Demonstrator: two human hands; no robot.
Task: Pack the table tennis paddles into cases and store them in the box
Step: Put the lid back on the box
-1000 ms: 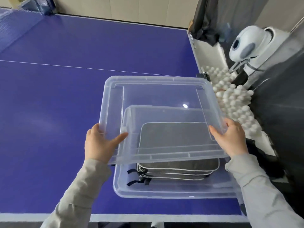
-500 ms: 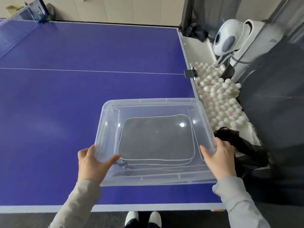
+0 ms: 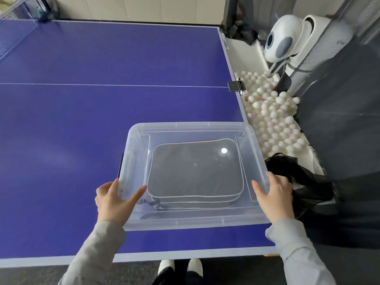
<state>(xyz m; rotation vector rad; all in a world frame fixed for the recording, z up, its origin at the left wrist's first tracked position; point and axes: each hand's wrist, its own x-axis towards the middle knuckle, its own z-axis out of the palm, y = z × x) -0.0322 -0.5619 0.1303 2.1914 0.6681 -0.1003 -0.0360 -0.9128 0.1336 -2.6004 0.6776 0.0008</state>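
Two hands flank the clear lid [image 3: 191, 130], which I see lying flat over the box [image 3: 185, 223] on the near right corner of the blue table [image 3: 102, 110], long axis left to right, grey cases [image 3: 195, 169] stacked beneath. My left hand [image 3: 112, 202] grips the lid's near-left edge, thumb on top. My right hand [image 3: 274, 197] clasps the near-right edge, equally close; I judge pressing down comes next.

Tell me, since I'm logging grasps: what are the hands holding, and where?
Both hold the clear plastic lid over the box: left hand grips its near-left edge, right hand its near-right edge.
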